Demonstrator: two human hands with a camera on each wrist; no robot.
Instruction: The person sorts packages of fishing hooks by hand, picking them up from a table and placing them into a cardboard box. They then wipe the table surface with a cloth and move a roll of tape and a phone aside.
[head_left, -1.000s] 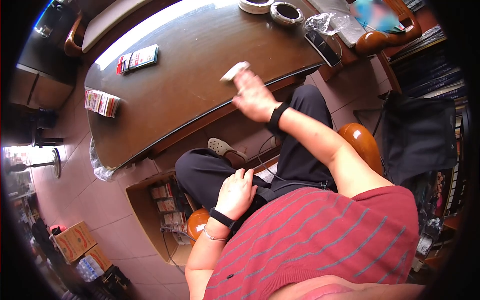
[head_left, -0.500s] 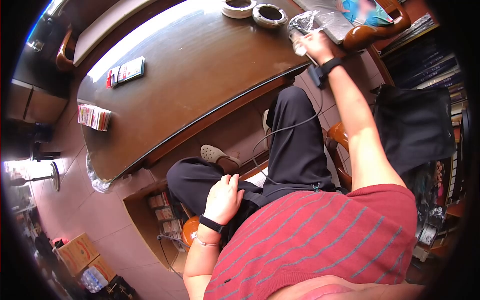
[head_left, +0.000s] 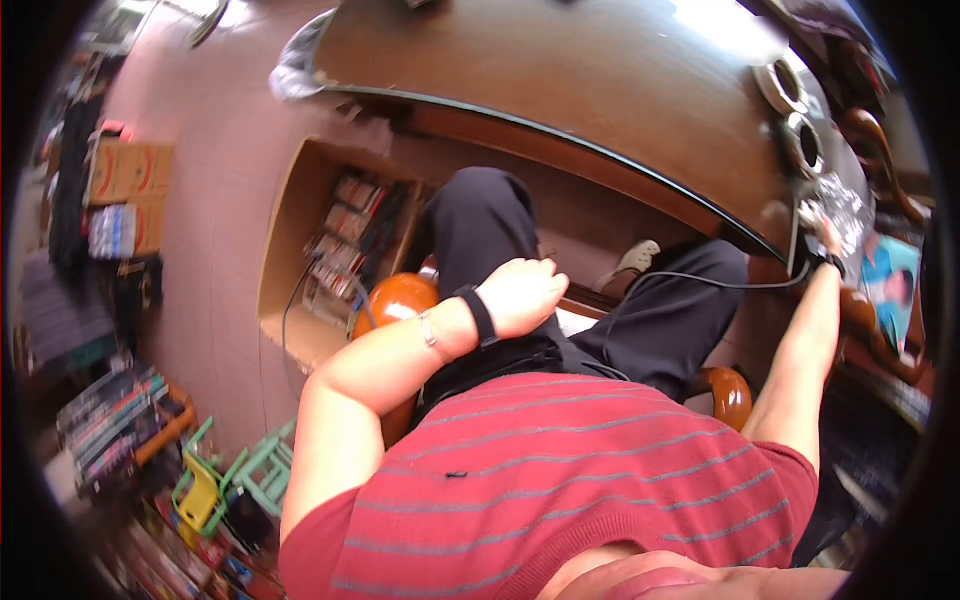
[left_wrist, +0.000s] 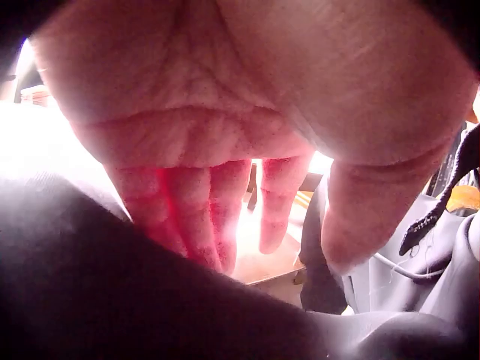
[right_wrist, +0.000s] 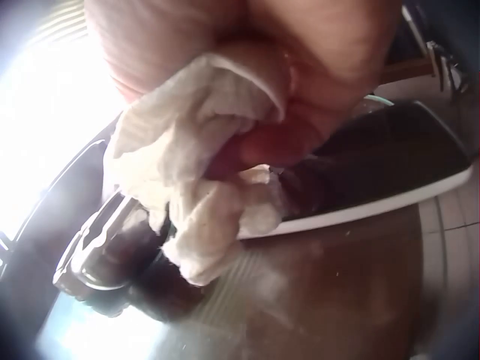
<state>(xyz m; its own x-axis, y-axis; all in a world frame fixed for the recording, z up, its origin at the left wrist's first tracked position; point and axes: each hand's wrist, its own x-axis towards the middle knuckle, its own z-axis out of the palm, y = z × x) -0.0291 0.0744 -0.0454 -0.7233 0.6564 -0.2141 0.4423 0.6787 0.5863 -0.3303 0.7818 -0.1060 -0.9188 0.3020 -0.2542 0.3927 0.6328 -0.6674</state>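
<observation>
My right hand (head_left: 828, 238) reaches out to the table's right end and holds a crumpled white tissue (right_wrist: 202, 142), with fingers curled round it in the right wrist view. Right behind the tissue lies a phone (right_wrist: 375, 165) with a dark face and a white edge, on the brown tabletop (right_wrist: 322, 292). Clear plastic wrap (head_left: 845, 205) lies beside this hand in the head view. My left hand (head_left: 525, 298) rests on the lap over dark trousers, holding nothing. Its fingers (left_wrist: 199, 210) hang loosely down in the left wrist view.
Two round white-rimmed dishes (head_left: 793, 140) stand on the table near the right hand. A cable (head_left: 730, 284) runs across the right leg to the right wrist. An open cardboard box (head_left: 283, 235) with small packs inside stands on the floor at left, beside a wooden armrest (head_left: 400, 303).
The right hand first moved from mid-table to the right end with the tissue, and remains there. The head view has turned rightward. The left hand stays on the lap.
</observation>
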